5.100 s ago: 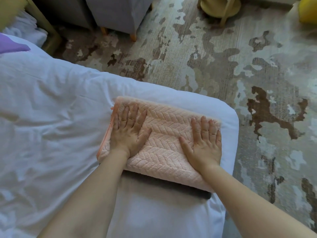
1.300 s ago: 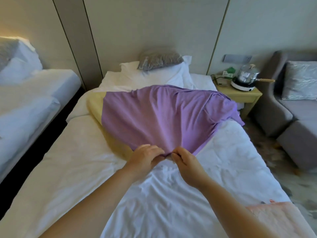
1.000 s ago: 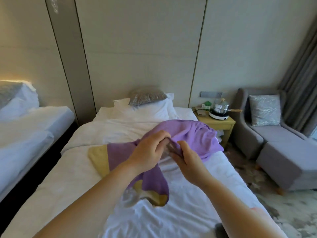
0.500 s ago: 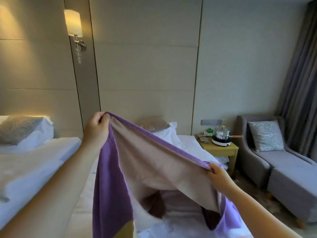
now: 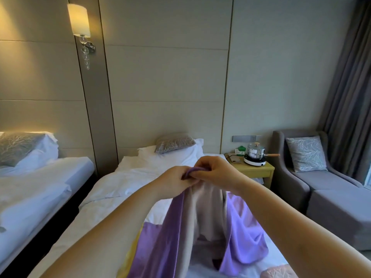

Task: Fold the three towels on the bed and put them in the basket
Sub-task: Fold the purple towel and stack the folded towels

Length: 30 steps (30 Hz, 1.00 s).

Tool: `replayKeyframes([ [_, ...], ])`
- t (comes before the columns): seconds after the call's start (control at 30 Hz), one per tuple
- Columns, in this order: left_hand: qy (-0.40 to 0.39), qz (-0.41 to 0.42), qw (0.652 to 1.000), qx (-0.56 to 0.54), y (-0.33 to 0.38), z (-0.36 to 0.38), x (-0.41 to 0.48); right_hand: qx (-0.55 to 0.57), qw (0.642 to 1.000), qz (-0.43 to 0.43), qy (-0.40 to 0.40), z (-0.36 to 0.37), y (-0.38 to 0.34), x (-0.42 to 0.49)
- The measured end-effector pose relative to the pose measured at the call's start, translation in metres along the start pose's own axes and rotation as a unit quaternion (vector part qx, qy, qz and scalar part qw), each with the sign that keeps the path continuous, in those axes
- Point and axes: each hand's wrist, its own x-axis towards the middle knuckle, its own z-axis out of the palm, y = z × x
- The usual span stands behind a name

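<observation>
Hotel rm, panelled wall. Far L: second bed, wall lamp lit above it. Centre: bed, white sheets. L hand has fingers curled tight, pinching top edge of purple towel. Towel hangs in folds down to the sheet (beige underside showing, yellow strip lower L). R hand touches L hand, fingers bent, pinching same edge. Pink towel corner on bed, bottom R. Beyond: nightstand w/ pot, grey armchair.

We count two hands, two beds, three towels, three cushions, one wall lamp, one pot, one armchair.
</observation>
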Motion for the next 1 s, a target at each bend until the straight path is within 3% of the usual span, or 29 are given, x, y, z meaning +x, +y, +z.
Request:
replayKeyframes([
  [0.07, 0.04, 0.028, 0.998, 0.046, 0.009, -0.005, 0.008, 0.012, 1.0, -0.01, 0.027, -0.011, 0.01, -0.005],
  [0.2, 0.139, 0.057, 0.988, 0.034, 0.034, -0.021, 0.021, -0.013, 0.997, 0.018, 0.074, -0.022, 0.038, -0.016],
  [0.33, 0.236, 0.045, 0.97, 0.044, 0.053, -0.04, 0.033, 0.055, 0.988, 0.076, 0.124, -0.022, 0.057, -0.018],
  [0.47, 0.29, 0.048, 0.955, -0.048, 0.059, -0.053, 0.038, 0.089, 0.968, 0.014, 0.234, -0.025, 0.045, -0.01],
  [0.57, 0.265, -0.006, 0.938, -0.224, 0.06, -0.057, 0.042, 0.076, 0.97, -0.082, 0.218, -0.017, 0.03, -0.008],
  [0.67, 0.245, -0.017, 0.919, -0.309, 0.062, -0.057, 0.045, -0.007, 0.975, -0.126, 0.183, -0.001, 0.026, -0.007],
  [0.83, 0.243, -0.026, 0.901, -0.358, 0.058, -0.048, 0.051, 0.063, 0.989, -0.085, 0.106, 0.033, 0.031, -0.005],
  [1.0, 0.283, -0.031, 0.882, -0.376, 0.055, -0.047, 0.06, 0.028, 0.987, -0.071, 0.143, 0.053, 0.043, -0.007],
])
